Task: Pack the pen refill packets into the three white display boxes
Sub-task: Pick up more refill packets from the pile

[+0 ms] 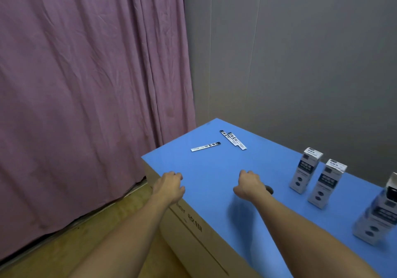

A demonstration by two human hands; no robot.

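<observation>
Three white display boxes stand upright along the right side of the blue tabletop (214,170): the far box (305,169), the middle box (326,183) and the near box (380,215), whose top looks open. One pen refill packet (205,146) lies flat toward the far left of the top. Two more packets (233,139) lie side by side just right of it. My left hand (170,185) rests at the table's left edge with fingers curled, holding nothing. My right hand (250,184) hovers over the middle of the table, fingers curled, nothing visible in it.
The blue top sits on a large cardboard carton (193,234). A pink curtain (86,84) hangs at the left and a grey wall (300,63) runs behind. Wooden floor (64,245) shows at the lower left. A small dark spot (269,189) lies by my right hand.
</observation>
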